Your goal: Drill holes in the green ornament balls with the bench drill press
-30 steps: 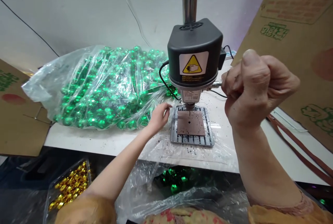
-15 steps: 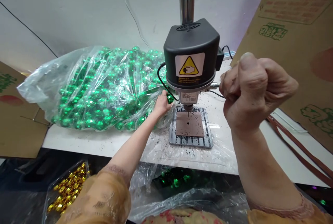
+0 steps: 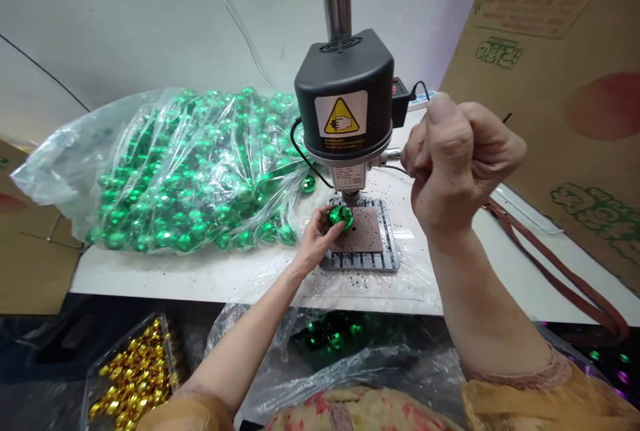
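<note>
Between the fingers of my left hand (image 3: pixel 318 237) is a shiny green faceted ball (image 3: pixel 341 217), held over the left part of the brown board (image 3: pixel 367 234). That board has a small dark hole and lies on the slotted metal base (image 3: pixel 360 261) of a black drill press (image 3: pixel 345 94). The drill's tip is hidden behind the ball. My right hand (image 3: pixel 463 157) is closed in a fist beside the press, at the metal lever (image 3: pixel 393 155) on its right side; the part inside the fist is hidden.
A clear plastic bag (image 3: pixel 195 171) full of green balls lies left of the press, with one loose ball (image 3: pixel 308 183) by its mouth. Dark shavings dot the white table (image 3: pixel 200 277). Cardboard boxes flank it. Gold balls (image 3: pixel 137 374) fill a tray below left; a brown strap (image 3: pixel 555 264) lies right.
My left hand has moved from the bag's mouth to the board, bringing a green ball under the drill. My right fist stays at the lever. The view has shifted slightly.
</note>
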Demonstrator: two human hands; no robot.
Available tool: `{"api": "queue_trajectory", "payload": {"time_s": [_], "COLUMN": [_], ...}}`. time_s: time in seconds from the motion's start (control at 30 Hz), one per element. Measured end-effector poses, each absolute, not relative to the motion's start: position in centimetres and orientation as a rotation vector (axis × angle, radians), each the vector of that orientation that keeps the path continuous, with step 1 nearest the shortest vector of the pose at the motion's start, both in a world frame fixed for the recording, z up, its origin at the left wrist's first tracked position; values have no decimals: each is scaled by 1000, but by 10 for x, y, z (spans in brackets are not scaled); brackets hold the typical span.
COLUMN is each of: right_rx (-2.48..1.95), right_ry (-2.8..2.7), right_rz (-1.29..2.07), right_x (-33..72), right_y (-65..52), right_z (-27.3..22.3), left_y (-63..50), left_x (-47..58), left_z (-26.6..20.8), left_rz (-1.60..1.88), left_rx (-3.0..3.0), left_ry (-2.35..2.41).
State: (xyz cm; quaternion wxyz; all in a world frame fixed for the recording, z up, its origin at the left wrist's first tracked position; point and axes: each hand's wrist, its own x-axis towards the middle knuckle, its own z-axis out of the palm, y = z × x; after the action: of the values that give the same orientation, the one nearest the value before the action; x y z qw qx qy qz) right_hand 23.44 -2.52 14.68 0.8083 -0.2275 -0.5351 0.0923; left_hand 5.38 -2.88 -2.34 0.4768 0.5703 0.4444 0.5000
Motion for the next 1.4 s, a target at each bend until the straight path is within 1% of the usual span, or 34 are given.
{"api": "queue_trajectory", "payload": {"time_s": [0.2,0.33,0.43,0.53,0.73,0.9,1.1,1.4], "right_rx": [-514,-554,-630,-647,-534,-516,-455,-253], "right_ry": [-1206,-1229,-1223,-1199,-1152,-1086,-1083,-1093], "right_rz": [214,115,55,89,166,74,97,15], "right_x": [237,235,233,234,233,228,228,230], "right_y": [-24,-24,-25,-27,-32,-34,-34,-23], "right_z": [141,143,147,149,142,128,119,111], "left_y": [-22,-25,-27,-28,-31,-32,-32,-32], "left_x": [51,56,63,68,69,69,68,69], "left_z": [-29,-29,-30,-29,-25,-25,-27,-28], "left_rz": [1146,1109,1100,1101,1116,1097,1098,1109], "left_rx": [1590,1695,1749,1768,1794,1803,1804,1791], "left_ry": [1141,1232,1204,1181,1175,1184,1161,1148]}}
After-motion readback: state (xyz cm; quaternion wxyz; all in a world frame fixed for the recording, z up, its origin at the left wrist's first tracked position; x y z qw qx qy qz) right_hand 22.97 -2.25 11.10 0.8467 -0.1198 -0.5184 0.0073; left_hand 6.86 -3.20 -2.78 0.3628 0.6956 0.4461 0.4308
